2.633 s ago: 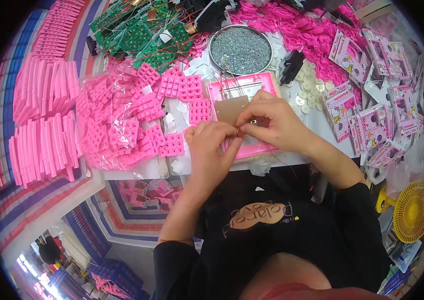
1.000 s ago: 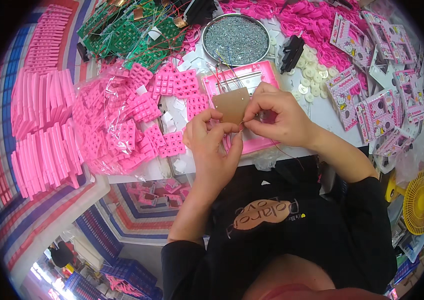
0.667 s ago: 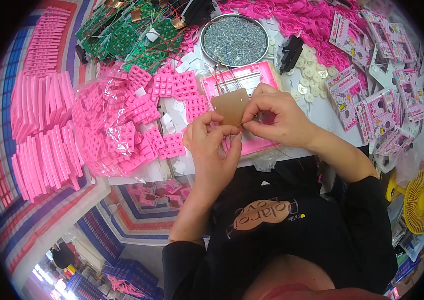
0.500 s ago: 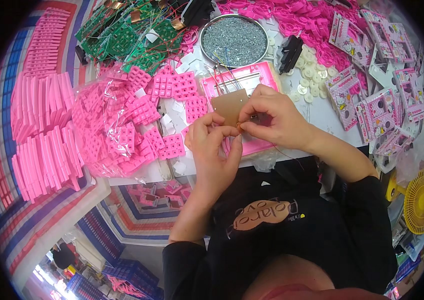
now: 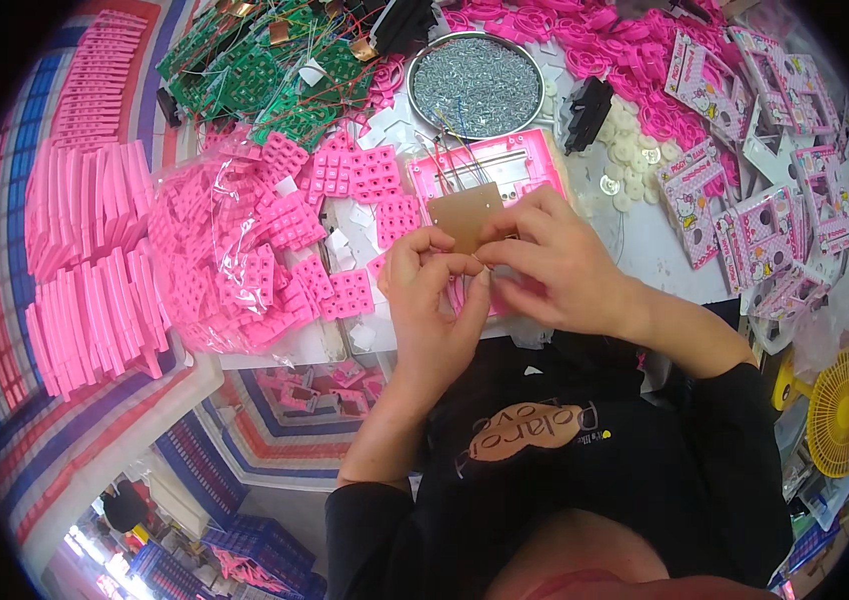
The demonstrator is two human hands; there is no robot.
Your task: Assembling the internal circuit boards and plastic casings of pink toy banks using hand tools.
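Note:
A pink plastic housing (image 5: pixel 543 160) lies in front of me, with thin wires (image 5: pixel 457 160) running out of it. A tan board (image 5: pixel 463 212) stands tilted over its near half. My left hand (image 5: pixel 433 300) is closed at the board's lower left, thumb and forefinger pinched together. From the right, my right hand (image 5: pixel 570 262) is closed too, its fingertips meeting the left ones at the board's lower edge. Whatever the fingertips pinch is too small and too covered to name. The near part of the housing is hidden behind both hands.
A round metal bowl of screws (image 5: pixel 477 85) stands beyond the housing. Pink keypads (image 5: pixel 350 293) and bagged pink parts (image 5: pixel 210 250) lie left, green circuit boards (image 5: pixel 245 85) far left. White discs (image 5: pixel 635 150), printed panels (image 5: pixel 760 230) and a yellow fan (image 5: pixel 847 412) are right.
My right hand has shifted slightly and its fingers have turned down over the left fingertips. The left hand stays nearly in place. The whole view has moved a little.

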